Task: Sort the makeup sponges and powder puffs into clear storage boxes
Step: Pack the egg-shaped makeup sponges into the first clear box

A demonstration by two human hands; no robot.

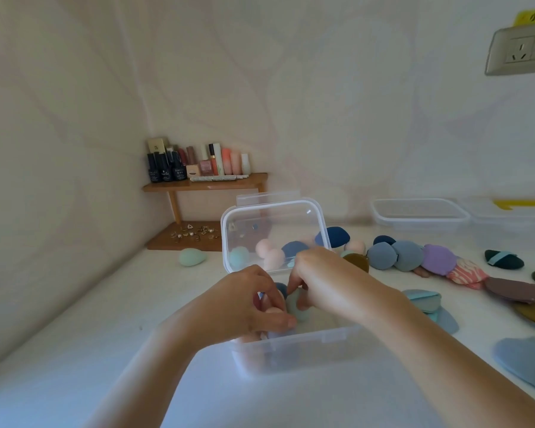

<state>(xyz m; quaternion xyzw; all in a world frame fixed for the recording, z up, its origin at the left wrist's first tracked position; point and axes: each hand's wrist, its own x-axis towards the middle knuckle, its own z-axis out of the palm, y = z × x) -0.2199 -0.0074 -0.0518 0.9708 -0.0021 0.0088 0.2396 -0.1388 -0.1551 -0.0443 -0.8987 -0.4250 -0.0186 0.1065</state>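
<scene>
Hands inside clear box [294,350] on table [105,304], lid [272,223] standing open behind.

Left hand [247,301] had fingers and thumb curled onto pink sponge [271,311] just inside the near wall. Right hand [325,276] pinched mint sponge [297,305] beside it, over the box interior. Other pink and blue pieces showed in the box, mostly hidden by the hands. Loose mint sponge [192,257] sat on the table left of the lid, near wooden shelf [204,184]. Powder puffs [408,256] in blue, purple, brown and dark green lay in a line to the right, outside the box. Second clear box [419,213] stood far right by the wall.
</scene>
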